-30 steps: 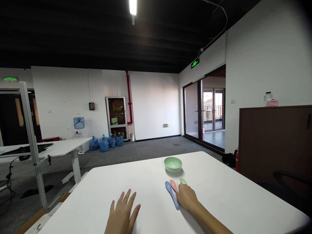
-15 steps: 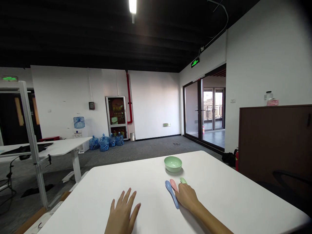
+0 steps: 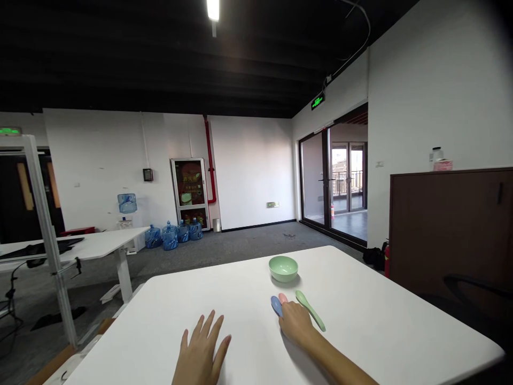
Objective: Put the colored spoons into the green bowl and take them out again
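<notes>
On the white table (image 3: 236,289), my left hand (image 3: 199,347) lies with its fingers spread, holding nothing. My right hand (image 3: 297,322) is curled, palm down, over the handles of a blue spoon (image 3: 276,305) and a pink spoon (image 3: 282,298). Only the bowl ends of these two show past my fingers. My fingertips are hidden, so I cannot make out which spoon they grip. Just right of this hand lies a green spoon (image 3: 311,311), fully in sight and apart from my fingers. Beyond the spoons stands a light green bowl (image 3: 284,270).
A second white table (image 3: 116,240) stands at the left behind a metal post (image 3: 51,235). Blue water jugs (image 3: 170,238) are by the far wall. To the right are a dark brown cabinet (image 3: 444,230) and a glass door (image 3: 315,182).
My right hand has moved left, off the green spoon and onto the handles of the pink and blue ones. The green spoon now shows whole. My left hand stays put.
</notes>
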{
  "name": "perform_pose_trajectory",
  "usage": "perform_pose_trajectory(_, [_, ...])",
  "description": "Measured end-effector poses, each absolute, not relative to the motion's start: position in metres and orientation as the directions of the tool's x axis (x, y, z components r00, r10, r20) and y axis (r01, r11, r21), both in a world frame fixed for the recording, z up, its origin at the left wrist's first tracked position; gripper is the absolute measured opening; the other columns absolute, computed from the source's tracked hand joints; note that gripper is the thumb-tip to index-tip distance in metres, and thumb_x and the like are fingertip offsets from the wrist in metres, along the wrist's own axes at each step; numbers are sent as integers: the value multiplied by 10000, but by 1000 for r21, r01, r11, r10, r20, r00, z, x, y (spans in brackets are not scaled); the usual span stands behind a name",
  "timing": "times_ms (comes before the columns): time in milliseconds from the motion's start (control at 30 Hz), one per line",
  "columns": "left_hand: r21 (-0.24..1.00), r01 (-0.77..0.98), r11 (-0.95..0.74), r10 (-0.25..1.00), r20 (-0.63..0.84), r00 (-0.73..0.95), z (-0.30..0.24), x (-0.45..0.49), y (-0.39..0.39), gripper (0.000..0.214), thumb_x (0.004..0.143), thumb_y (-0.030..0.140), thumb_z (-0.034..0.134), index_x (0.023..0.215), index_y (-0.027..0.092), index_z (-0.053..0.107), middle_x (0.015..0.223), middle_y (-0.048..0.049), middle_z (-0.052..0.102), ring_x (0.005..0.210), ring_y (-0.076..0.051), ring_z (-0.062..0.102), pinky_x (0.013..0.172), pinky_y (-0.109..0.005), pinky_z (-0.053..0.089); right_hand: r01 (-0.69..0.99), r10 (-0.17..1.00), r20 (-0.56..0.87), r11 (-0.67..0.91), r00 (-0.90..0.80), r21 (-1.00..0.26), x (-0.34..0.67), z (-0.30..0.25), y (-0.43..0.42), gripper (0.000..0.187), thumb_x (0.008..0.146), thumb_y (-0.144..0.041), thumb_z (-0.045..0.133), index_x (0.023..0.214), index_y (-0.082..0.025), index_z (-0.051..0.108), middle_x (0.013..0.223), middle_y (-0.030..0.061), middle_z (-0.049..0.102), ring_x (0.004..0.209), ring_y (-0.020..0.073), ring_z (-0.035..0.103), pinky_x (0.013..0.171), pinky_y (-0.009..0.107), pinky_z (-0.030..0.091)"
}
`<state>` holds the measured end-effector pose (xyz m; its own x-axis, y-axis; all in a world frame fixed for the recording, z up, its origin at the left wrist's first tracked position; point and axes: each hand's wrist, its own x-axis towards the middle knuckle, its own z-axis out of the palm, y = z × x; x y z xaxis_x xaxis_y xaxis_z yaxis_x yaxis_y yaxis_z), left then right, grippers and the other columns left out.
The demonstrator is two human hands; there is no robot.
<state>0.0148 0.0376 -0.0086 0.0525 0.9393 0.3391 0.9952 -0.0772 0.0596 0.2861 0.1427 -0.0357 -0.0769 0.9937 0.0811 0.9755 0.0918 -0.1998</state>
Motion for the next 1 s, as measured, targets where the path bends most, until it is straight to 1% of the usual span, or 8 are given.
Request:
perform_pose_trajectory(133, [51,996,-75,935,352,52,-11,14,39,510,1015,416,409,1487,314,573,1607,-73,535,1510,-349,453,1185,-632,426,959,991,102,108,-83,-263,289,-37,140,337,891,-109,517,1209,-167,611,984,118,780,901,267,739,648,289,307])
perform_pose_trajectory(233, [44,996,-74,938,341,54,-10,15,37,515,1019,412,397,1495,311,564,1612,-71,527,1512,-348,449,1188,-632,421,946,981,166,145,-99,-289,301,-29,138,209,967,-219,493,1056,-178,678,927,109,773,868,253,719,646,290,304])
perform_pose_trajectory(300, [42,997,-70,946,319,53,-7,16,35,524,1025,414,378,1505,298,553,1624,-72,510,1523,-347,430,1196,-630,411,946,979,193,115,-58,-302,316,-20,139,310,1021,-324,447,909,-181,699,901,116,765,854,246,707,647,293,307])
perform_pose_trajectory(333, [41,997,-67,950,308,51,-5,17,34,529,1027,418,371,1510,293,547,1630,-72,501,1530,-346,420,1201,-628,405,947,981,193,84,-24,-310,325,-15,140,381,1038,-366,421,863,-176,700,894,123,763,833,241,704,645,296,309])
perform_pose_trajectory(367, [40,997,-64,953,300,49,-4,18,33,532,1029,421,366,1514,290,542,1636,-72,492,1535,-345,411,1205,-627,400,949,982,187,46,14,-313,335,-11,142,390,1037,-371,423,853,-170,702,897,126,762,818,238,703,638,298,306])
perform_pose_trajectory(467, [39,997,-63,954,294,48,0,19,31,533,1033,426,359,1515,291,540,1642,-70,485,1541,-342,401,1211,-625,392,966,979,192,-21,73,-258,369,-6,151,317,1013,-277,445,922,-146,720,983,149,766,861,250,713,640,309,309])
perform_pose_trajectory(667, [31,998,-59,954,297,47,-2,21,35,528,1032,415,367,1517,295,536,1639,-67,487,1536,-341,408,1212,-631,391,982,979,156,-109,133,-154,423,-27,170,333,1027,-229,411,1022,-111,723,1085,182,754,969,286,728,652,316,319])
perform_pose_trajectory(1000, [20,998,-57,958,282,49,-1,24,36,530,1032,428,368,1518,302,535,1643,-60,479,1541,-345,393,1221,-630,379,975,979,97,-160,177,-156,450,-48,179,335,978,-135,393,1064,-98,715,1126,198,746,1006,307,723,676,333,363])
